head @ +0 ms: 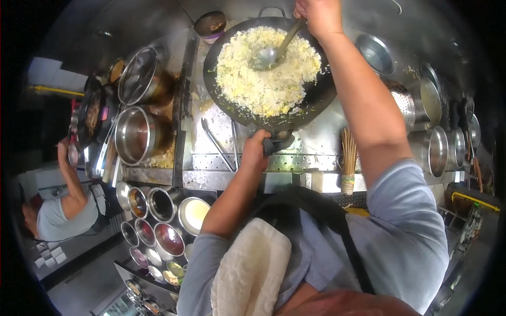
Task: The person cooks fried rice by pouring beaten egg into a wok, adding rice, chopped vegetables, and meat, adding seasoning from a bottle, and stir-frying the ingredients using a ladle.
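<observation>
A large dark wok [328, 79] holds a wide heap of fried rice [261, 94] with yellow and green bits. My left hand [257, 148] grips the wok's near handle with a dark cloth [268, 147] around it. At the far right side of the wok, my right hand [316, 17] is closed on the handle of a metal ladle [290, 37]. The bowl of the ladle rests in the rice near the middle of the heap. Metal tongs [215, 142] lie on the steel stovetop, left of my left hand.
Steel pots [132, 136] stand left of the wok; a bamboo brush [348, 162], a round pan [375, 53] and more pots [437, 152] are to the right. Several bowls of sauces and ingredients [170, 239] sit at lower left. A co-worker [71, 209] works at another wok, far left.
</observation>
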Action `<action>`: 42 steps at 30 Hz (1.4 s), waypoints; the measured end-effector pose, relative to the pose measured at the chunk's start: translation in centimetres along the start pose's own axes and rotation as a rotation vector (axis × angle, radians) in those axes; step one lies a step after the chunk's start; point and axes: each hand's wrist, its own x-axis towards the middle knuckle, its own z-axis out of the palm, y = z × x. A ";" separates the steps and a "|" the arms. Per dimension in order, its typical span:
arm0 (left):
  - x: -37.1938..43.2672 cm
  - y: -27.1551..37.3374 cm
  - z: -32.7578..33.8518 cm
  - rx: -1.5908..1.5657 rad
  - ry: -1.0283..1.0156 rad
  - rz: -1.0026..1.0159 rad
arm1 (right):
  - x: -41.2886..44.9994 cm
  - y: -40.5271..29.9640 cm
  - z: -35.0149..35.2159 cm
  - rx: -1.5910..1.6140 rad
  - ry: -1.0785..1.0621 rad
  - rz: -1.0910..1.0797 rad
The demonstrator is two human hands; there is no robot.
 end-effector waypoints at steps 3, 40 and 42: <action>-0.6 -0.5 -1.4 -0.025 -0.021 0.071 | -5.3 -3.2 -0.9 -0.165 -0.075 -0.098; -12.4 -0.2 1.5 0.292 0.064 -0.087 | -15.0 -16.4 5.4 -0.561 0.143 0.302; -11.4 -0.1 3.0 0.483 -0.022 0.003 | -11.4 -7.3 2.2 -0.560 0.210 -0.016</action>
